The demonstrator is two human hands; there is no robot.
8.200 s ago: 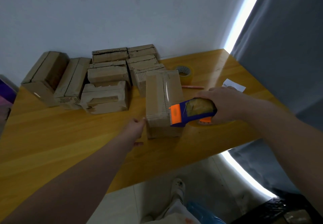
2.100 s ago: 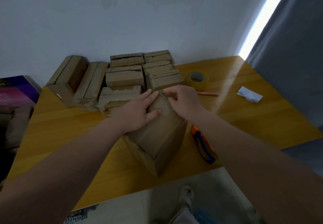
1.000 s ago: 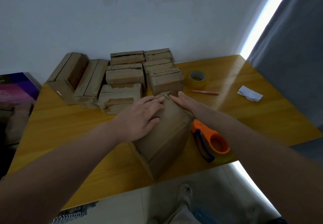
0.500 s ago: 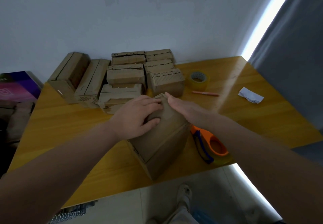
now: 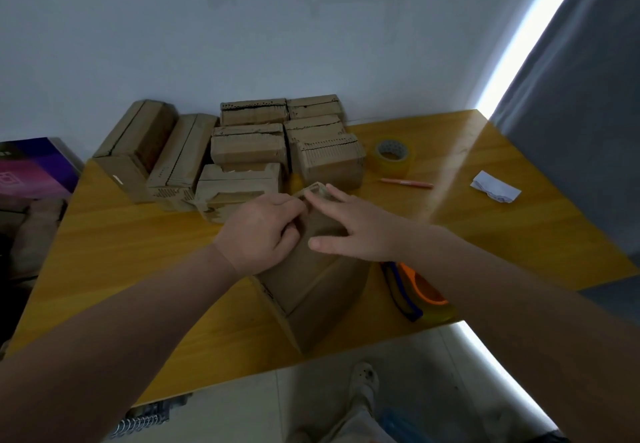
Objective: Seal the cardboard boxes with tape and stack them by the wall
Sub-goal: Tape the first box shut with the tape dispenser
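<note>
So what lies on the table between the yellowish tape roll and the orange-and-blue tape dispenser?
A thin pink pen, crosswise just in front of the roll; nearer the dispenser the right wrist hangs over the table. Head view.

On your right, a pink pen (image 5: pixel 407 183) and a white paper scrap (image 5: pixel 496 191) lie apart on the surface (image 5: pixel 138 252).

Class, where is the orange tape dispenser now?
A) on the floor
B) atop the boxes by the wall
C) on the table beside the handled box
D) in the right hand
C: the tape dispenser lies on the table right of the cardboard box, unheld.
</note>
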